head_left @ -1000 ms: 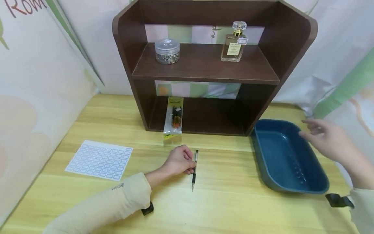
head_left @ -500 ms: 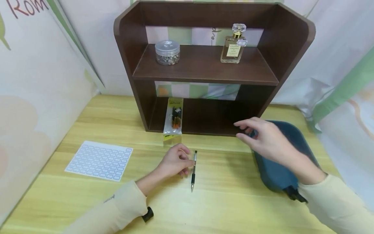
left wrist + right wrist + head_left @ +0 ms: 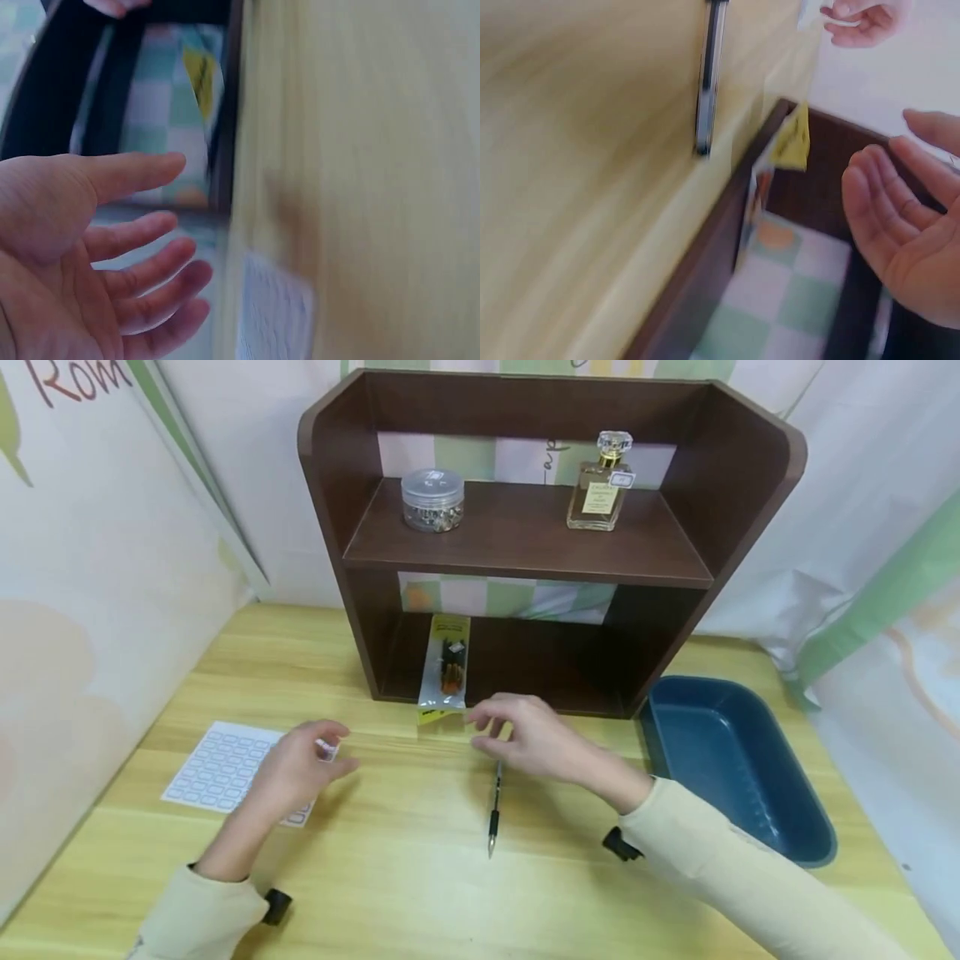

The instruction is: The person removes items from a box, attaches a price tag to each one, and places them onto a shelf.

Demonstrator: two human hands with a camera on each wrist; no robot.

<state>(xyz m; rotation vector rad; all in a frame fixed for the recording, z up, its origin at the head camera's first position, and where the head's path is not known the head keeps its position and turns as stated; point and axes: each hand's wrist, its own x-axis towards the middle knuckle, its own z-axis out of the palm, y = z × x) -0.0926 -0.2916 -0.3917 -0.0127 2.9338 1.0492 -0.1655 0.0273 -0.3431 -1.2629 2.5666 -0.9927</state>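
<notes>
My left hand (image 3: 296,772) hovers over the right part of a sheet of blank labels (image 3: 221,764); its fingers are spread and relaxed in the left wrist view, with nothing held. My right hand (image 3: 532,739) is above the table, over the top end of a pen (image 3: 494,818) and close to the front of a plastic packet (image 3: 442,672). Its fingers bend loosely around nothing in the right wrist view. The pen lies on the table, tip toward me. The packet, with dark and orange contents, lies on the lower shelf and sticks out past its front edge.
A dark brown two-tier shelf (image 3: 525,568) stands at the back. Its upper board holds a clear lidded jar (image 3: 432,500) and a perfume bottle (image 3: 597,497). A blue plastic tray (image 3: 735,760) sits to the right, against the shelf's corner.
My left hand has let go of the pen and moved left over the label sheet. My right hand has come from beside the blue tray leftward to above the pen.
</notes>
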